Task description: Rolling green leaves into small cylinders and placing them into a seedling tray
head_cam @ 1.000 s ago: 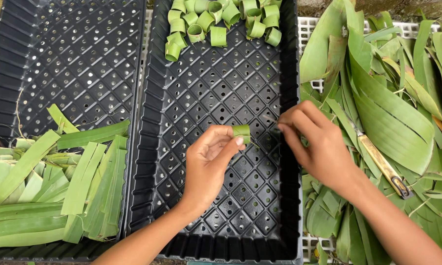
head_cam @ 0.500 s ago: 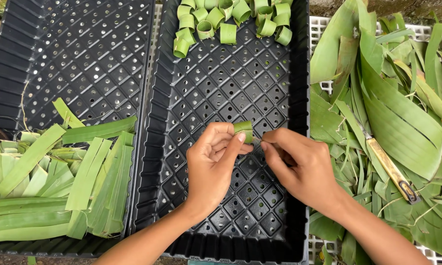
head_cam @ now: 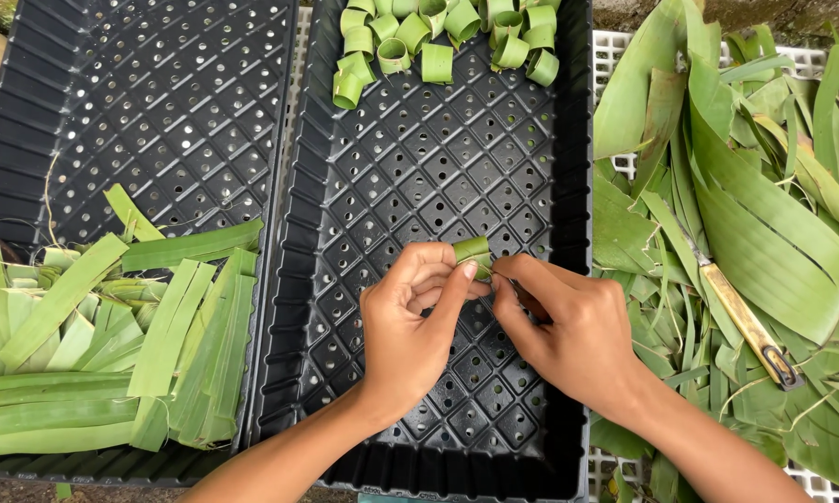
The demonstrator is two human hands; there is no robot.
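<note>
My left hand [head_cam: 415, 321] pinches a small rolled green leaf ring [head_cam: 473, 251] between thumb and fingers above the middle black perforated tray [head_cam: 419, 186]. My right hand [head_cam: 568, 326] has its fingertips against the right side of the same ring. Several finished leaf rings [head_cam: 429, 42] lie in a cluster at the far end of that tray.
A second black tray [head_cam: 112, 102] on the left holds a pile of cut leaf strips [head_cam: 103, 345]. On the right, large green leaves [head_cam: 745, 196] lie over a white crate, with a knife [head_cam: 745, 321] resting on them.
My right hand has moved left from the tray's right edge to meet the leaf ring held by my left hand. The view has shifted slightly downward.
</note>
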